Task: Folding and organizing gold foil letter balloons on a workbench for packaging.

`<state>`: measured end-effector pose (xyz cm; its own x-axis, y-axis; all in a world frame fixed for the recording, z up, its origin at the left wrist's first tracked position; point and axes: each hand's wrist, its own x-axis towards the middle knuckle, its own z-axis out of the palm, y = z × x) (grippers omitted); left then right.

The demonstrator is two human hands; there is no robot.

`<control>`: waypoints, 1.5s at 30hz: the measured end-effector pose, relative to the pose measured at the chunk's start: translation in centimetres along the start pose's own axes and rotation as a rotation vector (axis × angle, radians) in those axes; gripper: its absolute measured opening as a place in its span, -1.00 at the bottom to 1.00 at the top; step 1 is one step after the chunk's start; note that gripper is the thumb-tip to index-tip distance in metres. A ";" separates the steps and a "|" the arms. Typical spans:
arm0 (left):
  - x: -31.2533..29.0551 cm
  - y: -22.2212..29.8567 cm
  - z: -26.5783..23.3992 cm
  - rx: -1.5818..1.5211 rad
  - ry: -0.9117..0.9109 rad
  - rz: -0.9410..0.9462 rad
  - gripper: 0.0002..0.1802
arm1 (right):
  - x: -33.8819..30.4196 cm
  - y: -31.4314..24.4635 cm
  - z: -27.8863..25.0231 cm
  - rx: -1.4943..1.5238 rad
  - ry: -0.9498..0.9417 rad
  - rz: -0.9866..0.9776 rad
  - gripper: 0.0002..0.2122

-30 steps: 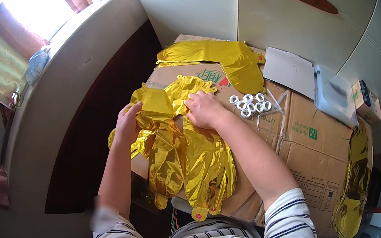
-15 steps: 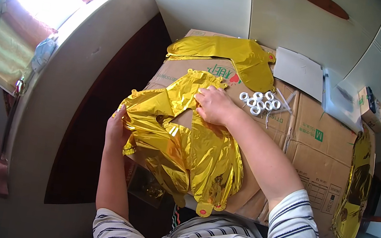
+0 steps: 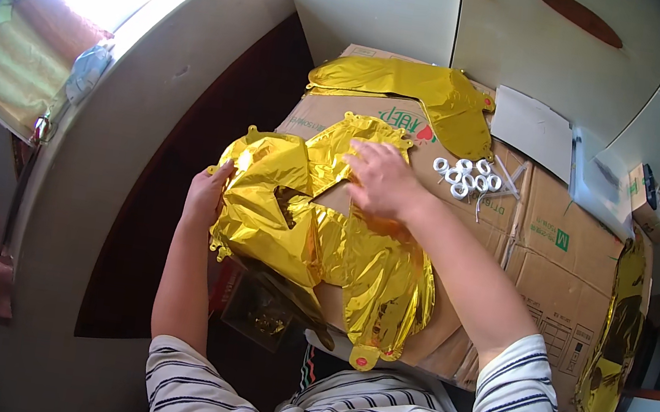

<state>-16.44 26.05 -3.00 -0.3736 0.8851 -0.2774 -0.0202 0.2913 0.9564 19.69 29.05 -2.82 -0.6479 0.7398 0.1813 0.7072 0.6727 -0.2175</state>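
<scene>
A crinkled gold foil balloon [image 3: 387, 279], flat and uninflated, lies over the near left part of a cardboard surface, with gaps between its limbs. My left hand [image 3: 205, 196] pinches its left edge, thumb on top and the other fingers underneath, holding that side slightly raised. My right hand [image 3: 385, 182] rests on the balloon's upper middle, palm down with its fingers spread, beside a gap where cardboard shows. Part of the foil under that hand is hidden. A second flat gold foil balloon [image 3: 447, 108] lies at the back.
Several small white ribbon rolls [image 3: 460, 178] sit right of my right hand. Beyond them are a white sheet [image 3: 533, 132], a clear plastic bag [image 3: 594, 177] and a small box [image 3: 650, 207]. More gold foil [image 3: 614, 334] hangs at the right edge. Below left stands a dark bin [image 3: 254, 314].
My left hand has raised and shifted the balloon's left side, and its lower flap has swung away from the near edge. My right hand's fingers have spread on the foil. The view has shifted slightly.
</scene>
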 end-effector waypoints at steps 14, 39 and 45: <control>2.0 5.1 -0.1 0.125 -0.117 -0.067 -0.67 | -0.3 -3.3 0.8 0.016 -0.251 -0.070 -0.01; 5.4 6.3 -10.3 0.202 -0.069 0.009 -0.71 | 0.0 -3.7 0.2 0.009 -0.272 -0.060 -0.02; 5.5 5.9 -14.3 0.195 -0.030 0.037 -0.75 | 0.0 -4.0 0.0 -0.004 -0.279 -0.060 -0.03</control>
<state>-31.88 27.48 2.42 -0.3431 0.9060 -0.2479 0.1739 0.3207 0.9311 16.91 26.38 -1.92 -0.7413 0.6667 -0.0776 0.6658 0.7159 -0.2103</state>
